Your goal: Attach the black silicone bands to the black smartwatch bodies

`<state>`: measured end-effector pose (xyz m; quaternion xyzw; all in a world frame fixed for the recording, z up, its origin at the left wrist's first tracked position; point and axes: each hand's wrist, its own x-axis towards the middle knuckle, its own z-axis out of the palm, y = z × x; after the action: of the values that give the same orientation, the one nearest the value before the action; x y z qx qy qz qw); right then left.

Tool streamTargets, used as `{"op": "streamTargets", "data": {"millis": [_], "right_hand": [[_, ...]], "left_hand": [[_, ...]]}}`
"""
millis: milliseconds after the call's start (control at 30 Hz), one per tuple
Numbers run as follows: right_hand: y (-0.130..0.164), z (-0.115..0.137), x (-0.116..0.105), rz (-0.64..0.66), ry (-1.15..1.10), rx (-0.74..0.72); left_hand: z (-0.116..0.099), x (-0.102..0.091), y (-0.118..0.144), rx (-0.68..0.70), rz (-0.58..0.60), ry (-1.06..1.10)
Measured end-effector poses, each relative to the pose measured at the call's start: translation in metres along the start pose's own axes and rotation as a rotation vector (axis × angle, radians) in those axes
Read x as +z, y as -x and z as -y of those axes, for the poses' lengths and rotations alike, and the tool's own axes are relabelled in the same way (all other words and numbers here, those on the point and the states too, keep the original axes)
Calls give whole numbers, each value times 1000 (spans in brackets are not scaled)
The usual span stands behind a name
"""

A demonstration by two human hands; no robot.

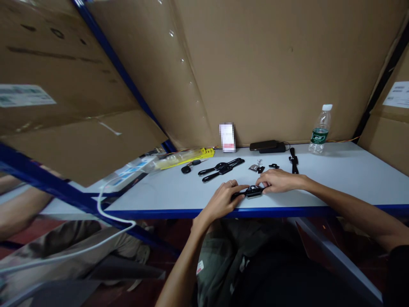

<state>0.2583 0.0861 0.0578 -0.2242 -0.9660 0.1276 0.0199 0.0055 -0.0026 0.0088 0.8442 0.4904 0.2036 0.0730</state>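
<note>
In the head view, a small black watch body with a strap lies near the front edge of the pale table, pinched at its strap end by the left hand and at its body end by the fingers of the right hand. Beyond the watch lie loose black straps, small black and silver parts and a dark flat box, with a water bottle well to its right. Brown cardboard sheets wall the table in, and a blue frame runs up on the watch's left.
</note>
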Motion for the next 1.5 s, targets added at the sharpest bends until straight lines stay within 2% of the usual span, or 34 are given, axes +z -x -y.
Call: {"op": "streamTargets", "data": {"millis": [267,533,1000,1267,1500], "right_hand": [[1,4,1,-24,22,33],[8,10,5,-96,151,-31],[2,-4,10,-153,54,-67],[-3,-10,11,-74,-6,-40],[-4,-11,8,-62,-24,-38]], "left_hand": [[-3,-1,-1,-5,-42,6],[-4,-1,0,6,-48,-23],[-5,-2,-1,11,-65,-36],[-5,-2,0,-10,-60,-28],[-6,-2,0,-3,-80,-19]]}}
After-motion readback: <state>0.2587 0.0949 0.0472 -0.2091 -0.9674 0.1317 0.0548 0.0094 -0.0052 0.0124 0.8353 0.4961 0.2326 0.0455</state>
